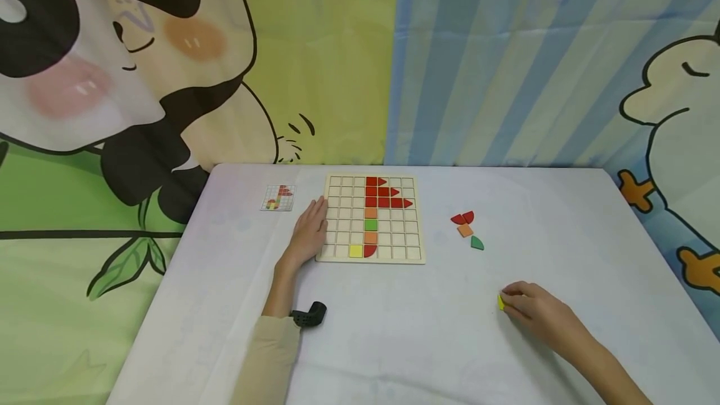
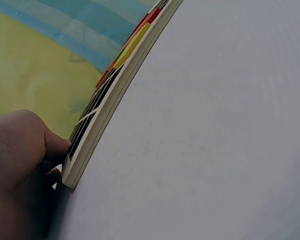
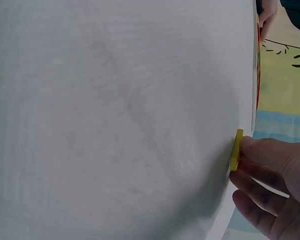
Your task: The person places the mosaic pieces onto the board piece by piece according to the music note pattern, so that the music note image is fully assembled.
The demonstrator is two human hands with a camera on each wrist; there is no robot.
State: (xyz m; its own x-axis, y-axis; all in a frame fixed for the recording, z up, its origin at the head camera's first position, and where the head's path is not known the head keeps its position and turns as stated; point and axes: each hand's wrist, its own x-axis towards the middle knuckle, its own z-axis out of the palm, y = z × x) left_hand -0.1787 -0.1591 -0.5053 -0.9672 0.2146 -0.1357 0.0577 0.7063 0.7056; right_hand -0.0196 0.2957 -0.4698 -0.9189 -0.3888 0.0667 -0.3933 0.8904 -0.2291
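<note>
My left hand [image 1: 309, 229] rests along the left edge of a wooden grid board [image 1: 394, 262], fingers lying fairly straight. Its thumb [image 2: 57, 143] touches the board's rim near a corner in the left wrist view. Several red tiles fill part of the upper rows. Below them runs a column with an orange square [image 1: 370, 212], a green square [image 1: 370, 225], another orange square and a red rounded tile [image 1: 370, 250]; a yellow square [image 1: 356, 251] sits beside the last. Further right, my right hand [image 1: 531, 305] pinches a thin yellow tile [image 3: 236, 150] between thumb and fingers, close over the table.
Two red rounded tiles [image 1: 469, 217], an orange square tile [image 1: 465, 230] and a green rounded tile [image 1: 477, 242] lie loose right of the board. A small printed pattern card [image 1: 278, 197] lies to its left. Behind the white table [image 1: 416, 342] hangs a cartoon curtain [image 1: 320, 61].
</note>
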